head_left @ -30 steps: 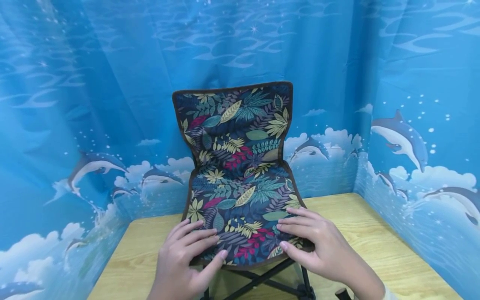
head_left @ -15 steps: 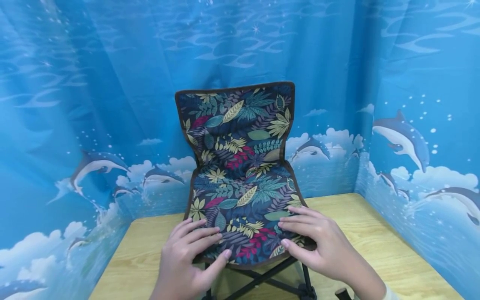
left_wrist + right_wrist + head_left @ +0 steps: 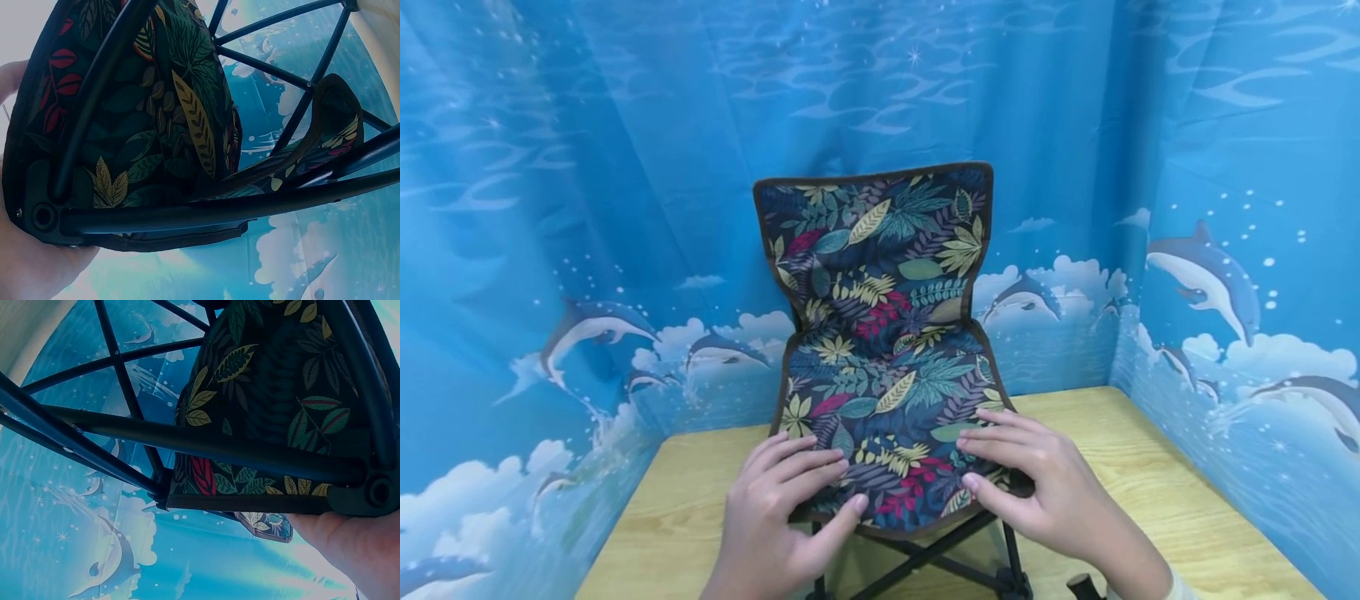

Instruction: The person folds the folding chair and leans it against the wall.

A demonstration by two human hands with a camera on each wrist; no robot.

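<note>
A small folding chair (image 3: 880, 400) with dark leaf-print fabric and brown edging stands unfolded, its backrest (image 3: 880, 242) upright. My left hand (image 3: 782, 500) lies over the seat's front left corner, fingers spread on top of the fabric. Over the front right corner rests my right hand (image 3: 1037, 483), its fingers likewise extended. Both wrist views look from under the seat. There the left hand (image 3: 37, 269) sits against a black corner joint (image 3: 44, 215), and the right hand (image 3: 350, 544) against the opposite joint (image 3: 375, 490). Crossed black tubes (image 3: 925, 554) show below the seat.
The chair stands on a wood-grain tabletop (image 3: 1150, 450). Blue curtains (image 3: 1060, 108) printed with dolphins and clouds close in the back and both sides. A short black tube end (image 3: 1082, 586) shows near the right wrist.
The chair and both hands appear slightly farther right in the head view, along with the backdrop. The hands keep the same places on the seat corners.
</note>
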